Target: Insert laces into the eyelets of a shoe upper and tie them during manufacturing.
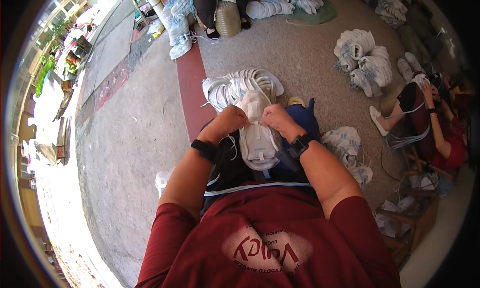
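Observation:
A white shoe (258, 144) rests on my lap, its toe pointing away from me and its heel near my waist. My left hand (231, 121) is closed in a pinch at the left edge of its lacing area. On the opposite edge, my right hand (280, 120) is closed the same way. What the fingertips pinch is too small to make out. A thin pale lace hangs below my left hand. Just beyond the shoe lies a row of nested white shoes (235, 85). Pale blue laces (250, 186) stretch across my lap.
White shoes in bundles (367, 63) lie on the floor to the right, with another pile (342, 140) beside my right arm. One seated person (435, 113) works at the right; another sits at the far side behind stacked shoes (180, 28). A wooden stool (415, 218) stands at lower right.

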Demonstrator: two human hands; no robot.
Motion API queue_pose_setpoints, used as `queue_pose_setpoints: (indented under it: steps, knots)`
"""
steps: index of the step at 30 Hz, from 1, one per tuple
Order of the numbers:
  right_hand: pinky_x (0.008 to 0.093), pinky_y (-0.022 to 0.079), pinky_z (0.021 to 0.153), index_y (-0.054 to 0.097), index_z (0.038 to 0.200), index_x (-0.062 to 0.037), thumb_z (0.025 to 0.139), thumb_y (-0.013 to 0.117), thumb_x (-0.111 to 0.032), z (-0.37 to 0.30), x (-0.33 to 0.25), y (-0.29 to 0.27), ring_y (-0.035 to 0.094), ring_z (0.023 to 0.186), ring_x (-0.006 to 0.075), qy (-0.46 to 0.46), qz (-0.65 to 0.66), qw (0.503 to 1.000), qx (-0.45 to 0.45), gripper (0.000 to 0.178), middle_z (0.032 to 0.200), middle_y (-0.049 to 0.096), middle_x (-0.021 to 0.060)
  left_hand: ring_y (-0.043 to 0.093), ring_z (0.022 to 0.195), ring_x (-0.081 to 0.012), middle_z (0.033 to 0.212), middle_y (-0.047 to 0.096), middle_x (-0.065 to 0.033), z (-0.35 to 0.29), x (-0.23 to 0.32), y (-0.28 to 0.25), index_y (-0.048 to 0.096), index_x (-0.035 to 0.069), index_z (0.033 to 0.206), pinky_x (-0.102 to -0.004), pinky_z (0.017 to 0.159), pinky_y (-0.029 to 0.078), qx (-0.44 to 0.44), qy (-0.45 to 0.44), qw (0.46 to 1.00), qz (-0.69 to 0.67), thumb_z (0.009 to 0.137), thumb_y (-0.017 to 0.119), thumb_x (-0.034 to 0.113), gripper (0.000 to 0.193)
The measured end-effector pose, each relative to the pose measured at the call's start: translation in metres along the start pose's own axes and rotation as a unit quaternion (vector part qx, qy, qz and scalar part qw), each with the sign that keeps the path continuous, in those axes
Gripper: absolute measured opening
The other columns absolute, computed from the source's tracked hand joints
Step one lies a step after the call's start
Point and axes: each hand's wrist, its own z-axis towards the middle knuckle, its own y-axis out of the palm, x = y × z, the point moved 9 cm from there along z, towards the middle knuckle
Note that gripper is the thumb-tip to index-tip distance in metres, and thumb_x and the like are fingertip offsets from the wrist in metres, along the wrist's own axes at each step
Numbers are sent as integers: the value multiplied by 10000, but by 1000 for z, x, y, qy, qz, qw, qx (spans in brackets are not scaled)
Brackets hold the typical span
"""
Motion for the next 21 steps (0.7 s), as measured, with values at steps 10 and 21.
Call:
queue_pose_setpoints:
  steps: [10, 21]
  knots:
    - [426, 458, 608, 603, 719, -48, 689, 572, -109, -6, -5, -4, 588, 702, 377, -73, -183, 977, 83, 75, 726, 616, 165, 510, 591, -71, 666, 587, 3, 3, -23, 24, 645, 7, 777, -207, 546, 415, -70, -48, 964, -252, 767, 636, 135, 129]
    - [298, 453, 584, 615, 894, -3, 731, 593, -34, -57, -41, 3, 581, 608, 189, -250, -185, 940, 139, 168, 730, 620, 132, 587, 656, -149, 716, 628, -112, -31, 1, 8, 624, -17, 787, -283, 633, 475, 206, 113, 971, -47, 755, 650, 122, 145]
